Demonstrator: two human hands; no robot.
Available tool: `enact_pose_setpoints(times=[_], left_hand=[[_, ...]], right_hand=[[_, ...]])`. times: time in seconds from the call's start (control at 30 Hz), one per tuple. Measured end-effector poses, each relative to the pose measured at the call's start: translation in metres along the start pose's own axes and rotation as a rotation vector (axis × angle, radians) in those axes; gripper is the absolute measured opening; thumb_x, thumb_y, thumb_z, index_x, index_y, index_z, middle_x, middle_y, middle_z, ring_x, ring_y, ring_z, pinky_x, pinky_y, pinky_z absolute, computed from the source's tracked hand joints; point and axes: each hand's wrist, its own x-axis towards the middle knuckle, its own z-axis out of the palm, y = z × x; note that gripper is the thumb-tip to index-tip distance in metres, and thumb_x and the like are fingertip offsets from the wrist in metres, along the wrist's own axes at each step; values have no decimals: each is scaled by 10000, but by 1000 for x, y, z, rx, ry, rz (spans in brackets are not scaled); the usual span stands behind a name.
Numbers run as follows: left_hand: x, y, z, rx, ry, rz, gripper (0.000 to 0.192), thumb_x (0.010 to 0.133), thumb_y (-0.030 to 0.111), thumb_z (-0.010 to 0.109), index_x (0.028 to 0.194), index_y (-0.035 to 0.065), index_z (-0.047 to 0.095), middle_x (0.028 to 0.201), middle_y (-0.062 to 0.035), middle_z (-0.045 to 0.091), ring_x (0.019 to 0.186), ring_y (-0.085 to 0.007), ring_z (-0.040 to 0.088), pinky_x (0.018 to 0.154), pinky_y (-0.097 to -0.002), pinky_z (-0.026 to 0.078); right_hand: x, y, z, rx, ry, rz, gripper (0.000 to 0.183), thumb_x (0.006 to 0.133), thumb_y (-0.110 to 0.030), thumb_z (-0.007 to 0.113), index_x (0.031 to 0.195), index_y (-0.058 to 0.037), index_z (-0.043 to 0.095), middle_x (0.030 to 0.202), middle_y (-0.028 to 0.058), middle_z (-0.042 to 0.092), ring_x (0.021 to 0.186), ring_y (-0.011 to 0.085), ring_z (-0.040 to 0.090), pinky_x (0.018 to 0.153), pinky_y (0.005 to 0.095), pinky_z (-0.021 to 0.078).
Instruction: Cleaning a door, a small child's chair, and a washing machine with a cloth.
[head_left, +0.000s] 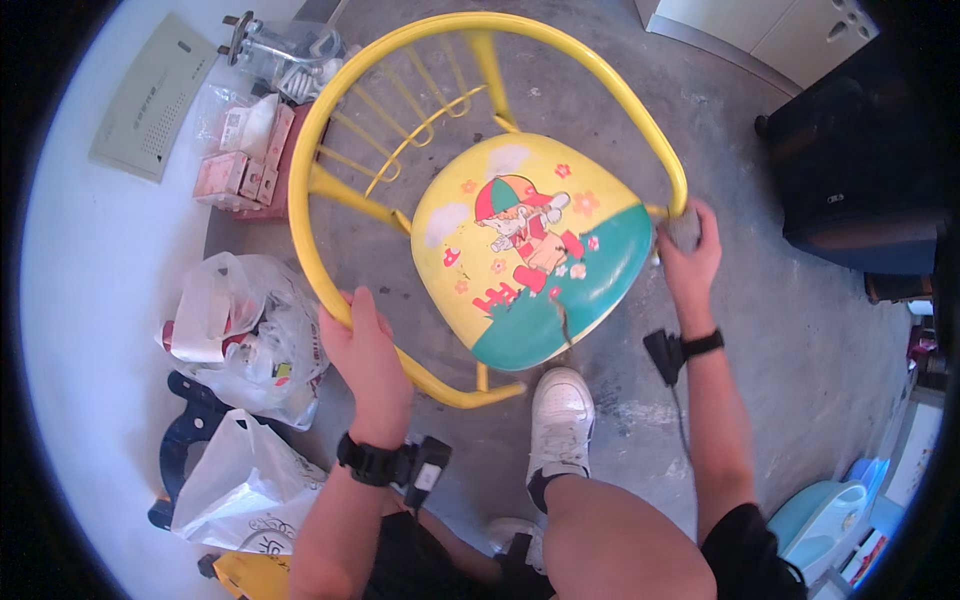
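Before me is a child's chair (525, 247) with a yellow tubular metal frame and a padded seat. Its yellow and green cover carries a cartoon child in a cap, and a tear (562, 322) runs in from the front edge. My left hand (367, 360) is wrapped around the curved yellow rail (300, 187) on the left. At the rail's right front bend, the fingers and thumb of my right hand (691, 259) close about the tube. A grey-brown patch shows between them; I cannot tell what it is. My white shoe (561, 420) stands by the seat's front edge.
Along the left wall lie plastic bags (247, 337), pink boxes (240, 176), bagged spiral bulbs (304, 79) and a black bracket-like part (196, 424). A black suitcase (847, 157) stands right, below a pale cabinet (765, 30). A light-blue plastic basin (817, 517) is lower right. Concrete floor (720, 420) lies beneath.
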Motion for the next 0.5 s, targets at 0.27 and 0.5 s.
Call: enact_pose_setpoints(times=[0.27,0.5], left_hand=[[-32,4,8,-279,32,-92,122,980,149,500,936,86,404,752,-8,448,624,-78,431,561,-242,363],[-50,9,8,-402,-81,-188,90,963,84,491,983,90,403,829,-27,466,754,-130,471,728,-280,403]], right_hand=[[65,-27,67,29,-150,18,442,710,-66,716,1131,-119,591,994,109,677,914,233,665,814,325,504],[38,-65,34,237,-8,51,433,723,-81,749,1114,-84,565,996,61,633,899,166,608,790,311,498]])
